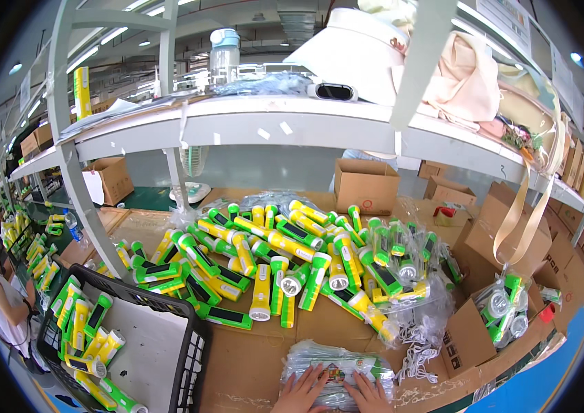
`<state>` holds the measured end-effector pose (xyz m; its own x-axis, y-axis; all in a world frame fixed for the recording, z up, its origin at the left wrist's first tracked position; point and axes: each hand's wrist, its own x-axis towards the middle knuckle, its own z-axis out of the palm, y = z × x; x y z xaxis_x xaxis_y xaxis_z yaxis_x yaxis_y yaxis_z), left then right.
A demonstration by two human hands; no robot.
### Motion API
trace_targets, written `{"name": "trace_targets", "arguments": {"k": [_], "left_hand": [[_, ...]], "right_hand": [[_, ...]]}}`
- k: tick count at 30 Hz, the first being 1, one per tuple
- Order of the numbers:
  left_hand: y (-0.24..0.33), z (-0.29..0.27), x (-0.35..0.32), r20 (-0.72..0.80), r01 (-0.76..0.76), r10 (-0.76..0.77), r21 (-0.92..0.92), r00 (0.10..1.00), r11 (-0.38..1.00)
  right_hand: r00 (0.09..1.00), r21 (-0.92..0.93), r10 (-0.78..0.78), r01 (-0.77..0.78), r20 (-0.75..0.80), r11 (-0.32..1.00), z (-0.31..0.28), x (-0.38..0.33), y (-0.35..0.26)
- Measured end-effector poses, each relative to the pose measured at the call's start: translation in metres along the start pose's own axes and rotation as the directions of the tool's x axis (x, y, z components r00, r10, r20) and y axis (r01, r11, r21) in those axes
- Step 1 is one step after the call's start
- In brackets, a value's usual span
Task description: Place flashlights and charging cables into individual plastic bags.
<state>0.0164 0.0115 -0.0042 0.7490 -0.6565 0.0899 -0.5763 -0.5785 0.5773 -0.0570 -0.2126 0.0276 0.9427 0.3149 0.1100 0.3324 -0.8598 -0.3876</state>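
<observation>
My left hand [301,391] and my right hand [368,395] lie side by side on a stack of clear plastic bags [297,359] at the table's near edge. Their fingers are stretched out and pressed flat, holding nothing. A colourful printed picture shows on the top bag between them. Beyond the stack spreads a big heap of yellow and green flashlights [261,292], some with dark panels on their sides. Right of the bags lies a tangle of white cables [417,354]. Several flashlights in clear bags [381,241] are at the heap's right side.
A black crate [192,323] on the left holds several flashlights. An open cardboard box [470,345] on the right contains bagged flashlights. Overhead runs a grey shelf [271,131] with a bottle [224,58] and cloth items. Other people are at the far left.
</observation>
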Motion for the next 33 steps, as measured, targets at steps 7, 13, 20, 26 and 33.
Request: {"name": "trace_targets", "arguments": {"k": [7, 13, 20, 26, 33], "left_hand": [[-0.003, 0.01, -0.019, -0.03, 0.029, -0.028, 0.03, 0.999, 0.999], [-0.014, 0.003, -0.068, -0.09, 0.049, -0.042, 0.087, 0.995, 0.995], [-0.025, 0.025, -0.076, -0.295, 0.071, -0.031, 0.127, 0.955, 0.989], [-0.032, 0.033, -0.076, -0.269, 0.114, -0.068, 0.157, 0.961, 0.981], [-0.041, 0.017, -0.079, -0.104, 0.104, -0.098, 0.055, 0.99, 0.993]], "right_hand": [[0.995, 0.115, 0.026, -0.014, -0.101, 0.993, 0.019, 0.006, 0.017], [0.955, 0.037, -0.101, 0.116, -0.278, 0.993, 0.01, 0.061, 0.015], [0.922, -0.132, 0.01, -0.067, -0.387, 0.989, 0.06, 0.092, 0.035], [0.917, 0.018, 0.058, -0.055, -0.394, 0.998, 0.049, 0.099, 0.019], [0.911, 0.034, 0.025, -0.012, -0.412, 0.999, 0.045, 0.092, 0.019]]}}
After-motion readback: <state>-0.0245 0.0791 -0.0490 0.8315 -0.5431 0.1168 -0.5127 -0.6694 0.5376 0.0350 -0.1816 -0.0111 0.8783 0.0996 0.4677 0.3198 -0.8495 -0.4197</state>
